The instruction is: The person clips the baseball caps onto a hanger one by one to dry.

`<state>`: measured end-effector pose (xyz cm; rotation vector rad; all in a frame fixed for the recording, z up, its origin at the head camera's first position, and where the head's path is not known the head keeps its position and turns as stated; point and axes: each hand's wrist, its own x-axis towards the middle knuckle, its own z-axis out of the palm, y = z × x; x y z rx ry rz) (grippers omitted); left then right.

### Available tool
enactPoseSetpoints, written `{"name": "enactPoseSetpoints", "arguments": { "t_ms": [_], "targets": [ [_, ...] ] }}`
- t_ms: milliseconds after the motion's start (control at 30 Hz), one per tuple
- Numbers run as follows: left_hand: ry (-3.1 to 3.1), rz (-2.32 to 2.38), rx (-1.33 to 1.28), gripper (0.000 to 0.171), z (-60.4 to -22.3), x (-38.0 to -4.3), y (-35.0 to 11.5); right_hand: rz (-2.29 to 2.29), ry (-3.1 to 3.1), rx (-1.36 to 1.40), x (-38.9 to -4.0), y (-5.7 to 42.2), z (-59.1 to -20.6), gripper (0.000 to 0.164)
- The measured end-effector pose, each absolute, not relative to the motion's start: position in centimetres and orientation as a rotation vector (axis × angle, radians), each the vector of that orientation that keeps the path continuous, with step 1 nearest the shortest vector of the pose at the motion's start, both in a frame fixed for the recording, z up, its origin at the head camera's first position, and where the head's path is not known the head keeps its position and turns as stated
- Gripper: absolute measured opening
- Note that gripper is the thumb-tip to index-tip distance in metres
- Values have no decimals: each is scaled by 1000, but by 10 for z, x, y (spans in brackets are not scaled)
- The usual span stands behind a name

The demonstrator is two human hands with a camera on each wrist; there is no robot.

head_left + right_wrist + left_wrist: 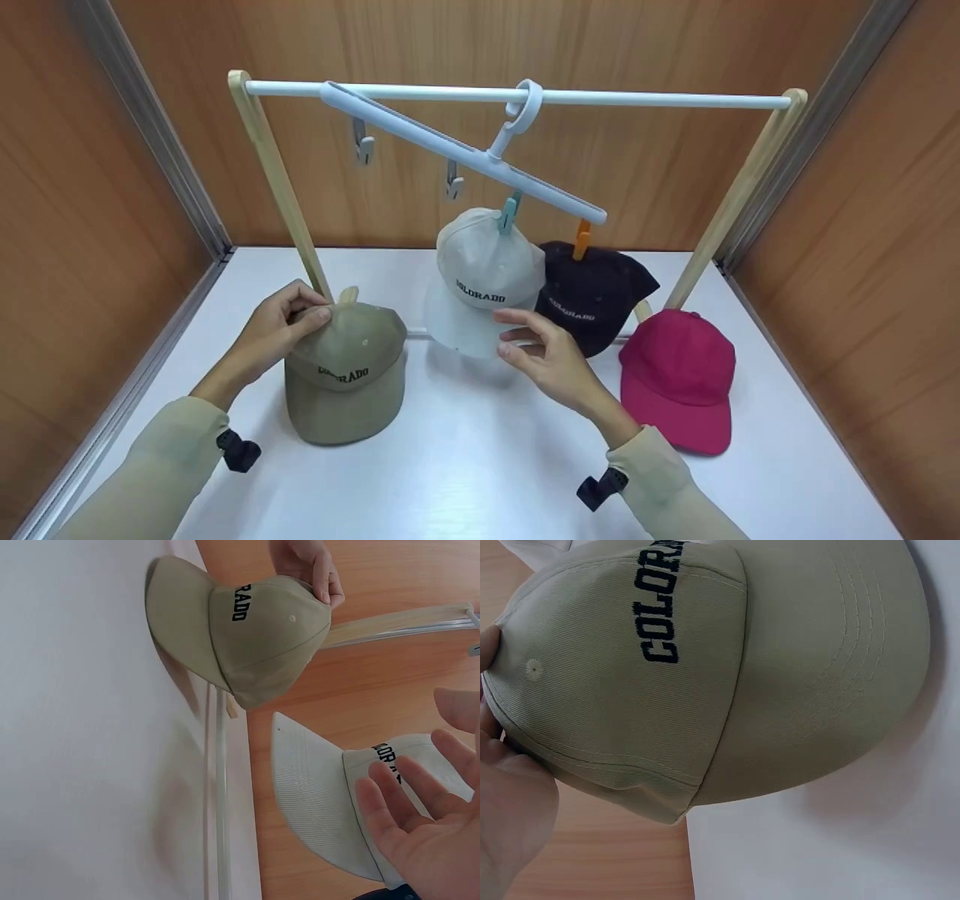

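My left hand (281, 322) pinches the crown of an olive-green cap (345, 409) lettered COLORADO, thumb in front. Its brim points down toward the white tabletop. Beside the white cap (480, 255), my right hand (547, 360) is held with loosely bent fingers and nothing in them. A teal clip (508, 215) holds that white cap under a pale blue hanger (420, 135). Next to it a dark cap (600, 289) hangs from an orange clip (582, 240). The hanger tilts down to the right, and two grey clips (364, 148) on its left half hold nothing.
The hanger hooks over a white rail (660, 99) between slanted wooden posts (277, 172). A crimson cap (679, 367) sits on the white table (450, 480) at right. Wood-grain panels (885, 300) close in the back and both sides.
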<state>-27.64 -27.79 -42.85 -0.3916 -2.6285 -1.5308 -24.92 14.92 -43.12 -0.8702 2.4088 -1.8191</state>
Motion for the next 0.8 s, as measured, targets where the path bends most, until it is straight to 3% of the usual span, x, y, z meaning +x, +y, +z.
{"name": "enactPoseSetpoints", "arguments": {
  "t_ms": [800],
  "targets": [
    [-2444,-1552,-544,17,-393,-264,-261,-1813,2418,-868,-249,143,-422,48]
  ]
}}
